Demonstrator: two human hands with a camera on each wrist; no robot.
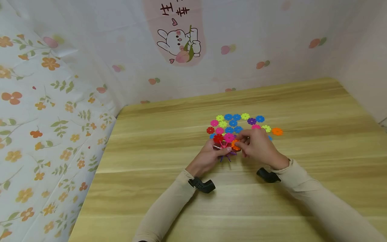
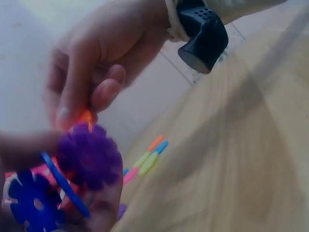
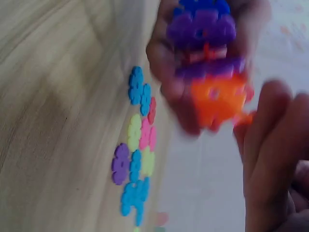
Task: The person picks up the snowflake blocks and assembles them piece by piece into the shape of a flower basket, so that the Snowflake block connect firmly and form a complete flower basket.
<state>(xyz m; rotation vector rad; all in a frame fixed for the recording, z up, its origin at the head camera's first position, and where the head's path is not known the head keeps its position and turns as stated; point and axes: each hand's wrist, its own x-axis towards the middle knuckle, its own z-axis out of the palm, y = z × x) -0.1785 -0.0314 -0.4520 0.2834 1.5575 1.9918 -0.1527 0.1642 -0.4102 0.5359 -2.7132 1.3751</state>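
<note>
My left hand [image 1: 207,157] grips a cluster of interlocked plastic snowflake discs, its thumb across the near side. Red [image 1: 218,138] and pink discs [image 1: 229,137] stick up from the cluster. Purple [image 2: 89,157] and dark blue discs [image 2: 36,205] jut out in the left wrist view. At the cluster's right side my right hand [image 1: 261,148] pinches an orange disc [image 1: 235,145] between thumb and fingers. Another orange disc [image 3: 217,100] sits in the cluster in the right wrist view, close to the right fingertips. The palm hides part of the cluster.
Loose discs lie flat on the wooden table [image 1: 145,141] beyond the hands: blue [image 1: 233,123], lime [image 1: 245,116], purple [image 1: 252,121], pink [image 1: 214,123], red [image 1: 210,130] and orange [image 1: 277,131]. A printed cloth [image 1: 121,43] hangs behind the table.
</note>
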